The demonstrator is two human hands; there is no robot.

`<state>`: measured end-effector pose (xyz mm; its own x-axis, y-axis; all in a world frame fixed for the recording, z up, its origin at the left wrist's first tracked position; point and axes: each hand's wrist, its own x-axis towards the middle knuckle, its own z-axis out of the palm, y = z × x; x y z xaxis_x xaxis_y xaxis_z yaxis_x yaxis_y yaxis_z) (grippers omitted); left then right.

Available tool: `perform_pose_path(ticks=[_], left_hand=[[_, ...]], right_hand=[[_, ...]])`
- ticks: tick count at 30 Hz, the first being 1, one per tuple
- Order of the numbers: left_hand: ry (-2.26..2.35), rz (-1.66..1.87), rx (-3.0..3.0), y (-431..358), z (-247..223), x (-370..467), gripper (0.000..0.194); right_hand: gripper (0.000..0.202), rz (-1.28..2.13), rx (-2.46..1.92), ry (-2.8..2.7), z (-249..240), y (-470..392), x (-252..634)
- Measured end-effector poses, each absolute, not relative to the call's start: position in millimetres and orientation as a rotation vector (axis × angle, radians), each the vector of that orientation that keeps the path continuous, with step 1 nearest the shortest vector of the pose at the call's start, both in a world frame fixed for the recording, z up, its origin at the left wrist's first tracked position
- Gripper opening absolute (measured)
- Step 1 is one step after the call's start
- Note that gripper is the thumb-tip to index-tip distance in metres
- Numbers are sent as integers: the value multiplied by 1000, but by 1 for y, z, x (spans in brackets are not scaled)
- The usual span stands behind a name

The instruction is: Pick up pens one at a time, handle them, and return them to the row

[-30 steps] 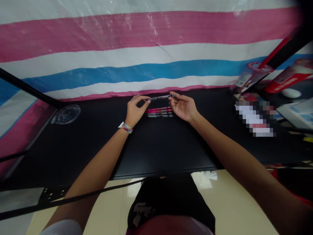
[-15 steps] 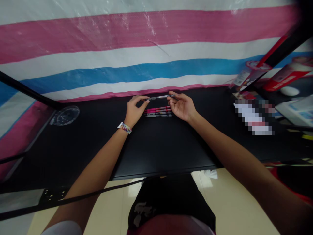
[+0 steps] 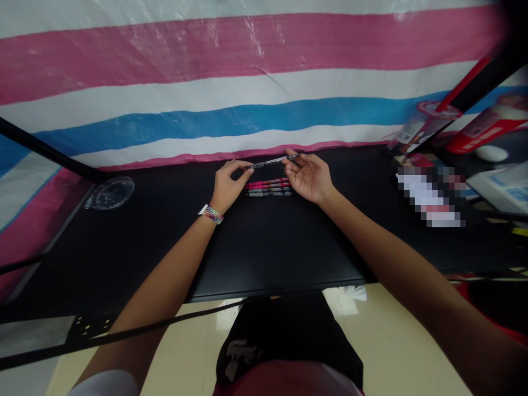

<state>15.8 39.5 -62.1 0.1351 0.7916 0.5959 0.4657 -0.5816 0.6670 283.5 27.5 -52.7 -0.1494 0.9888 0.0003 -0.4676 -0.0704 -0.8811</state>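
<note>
A grey pen point(image 3: 273, 161) is held level above the black table point(image 3: 264, 242), near its far edge. My left hand point(image 3: 228, 184) pinches the pen's left end with thumb and fingers. My right hand point(image 3: 310, 177) grips its right end, which sits slightly higher. Just under the held pen, a small row of pens point(image 3: 268, 187) lies side by side on the table: pink ones and a grey one. A multicoloured band point(image 3: 212, 214) wraps my left wrist.
A pink, white and blue striped plastic sheet point(image 3: 247, 82) hangs behind the table. A clear round lid point(image 3: 111, 192) lies at the far left. Red boxes and packages point(image 3: 482, 129) crowd the right side, with a white box point(image 3: 501, 187) beside them. A black strap point(image 3: 124, 333) crosses below the table's front edge.
The pen's right end has tilted up slightly as my right hand shifted on it. Both hands stay at the same spot above the row of pens.
</note>
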Motion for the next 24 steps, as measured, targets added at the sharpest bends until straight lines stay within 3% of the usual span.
perform_pose_path(ticks=[3,9,24], left_hand=[[1206,1425,2106,40,-62,15,10],[1235,1354,2112,43,-64,14,11],[1403,1076,2234,50,-73,14,14]], right_hand=[[34,1388,-882,-1053,-57,30,286],[12,777,-1109,-1495,-69,36,293],[22,522,-1229,-1819,-79,39,298]])
